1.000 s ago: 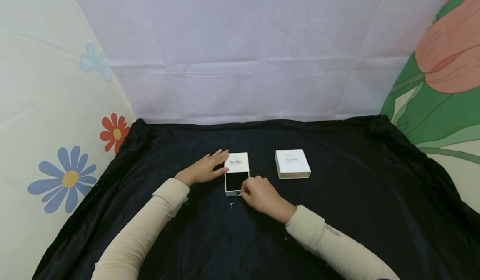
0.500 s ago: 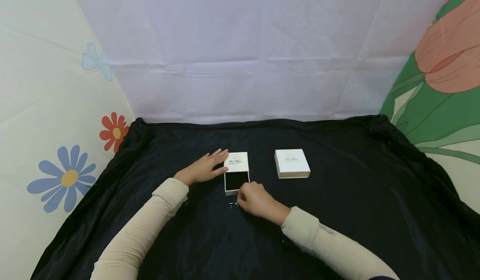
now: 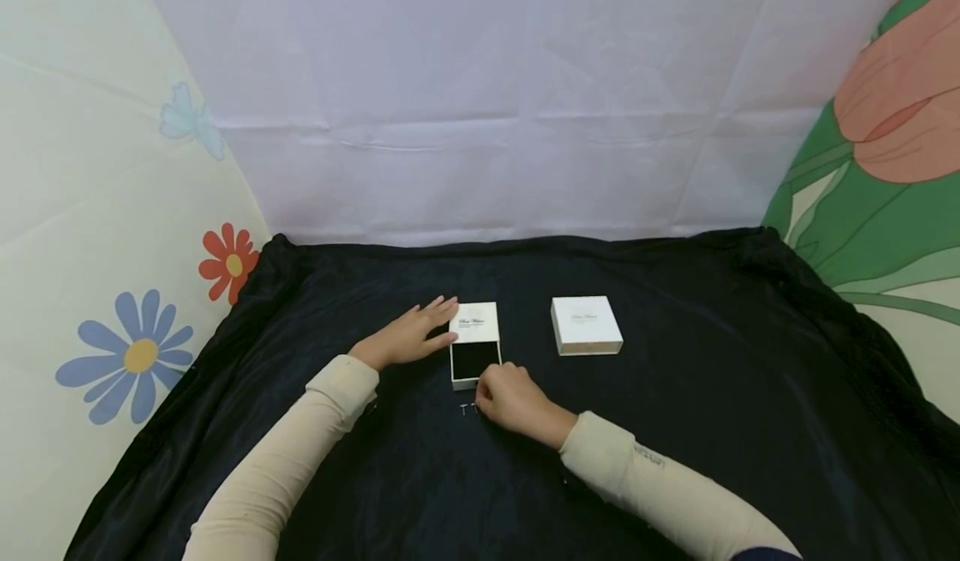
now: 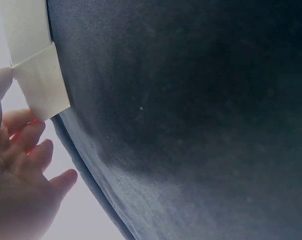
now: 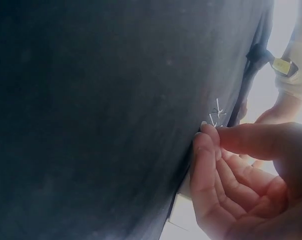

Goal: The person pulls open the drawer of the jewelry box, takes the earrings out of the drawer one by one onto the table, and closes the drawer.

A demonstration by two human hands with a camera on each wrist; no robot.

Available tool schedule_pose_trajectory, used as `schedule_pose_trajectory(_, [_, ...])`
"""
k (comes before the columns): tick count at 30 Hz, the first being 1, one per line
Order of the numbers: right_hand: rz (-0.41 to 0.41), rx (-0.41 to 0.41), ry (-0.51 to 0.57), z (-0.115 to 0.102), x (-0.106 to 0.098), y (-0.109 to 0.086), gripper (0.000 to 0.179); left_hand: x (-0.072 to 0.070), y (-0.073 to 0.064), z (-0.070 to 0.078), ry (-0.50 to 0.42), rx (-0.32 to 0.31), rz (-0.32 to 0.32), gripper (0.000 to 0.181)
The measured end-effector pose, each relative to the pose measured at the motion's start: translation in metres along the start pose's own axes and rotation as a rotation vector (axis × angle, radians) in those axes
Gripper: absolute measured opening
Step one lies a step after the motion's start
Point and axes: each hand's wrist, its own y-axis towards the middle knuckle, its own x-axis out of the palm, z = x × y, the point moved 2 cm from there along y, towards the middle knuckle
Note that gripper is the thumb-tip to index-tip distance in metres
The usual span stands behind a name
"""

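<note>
A pale lilac sheet (image 3: 480, 102) (faintly creased) hangs between 2 flower-printed panels (image 3: 90, 177).

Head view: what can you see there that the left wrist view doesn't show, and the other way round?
Only the head view shows the right hand, two small silver pieces by its fingertips, the closed box standing apart, and printed flowers at the sides.

Only the left wrist view shows the palm side of the left hand, up close.

Both show that hand at the open box and the black cloth.
</note>
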Motion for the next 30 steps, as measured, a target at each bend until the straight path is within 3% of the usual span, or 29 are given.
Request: schedule_pose_trajectory(30, [-0.043, 0.042, -0.007, -0.0007, -0.0037, 0.0009, 0.015, 0.0005, 0.0004, 0.0005, 0.007, -0.004, -0.007, 0.066])
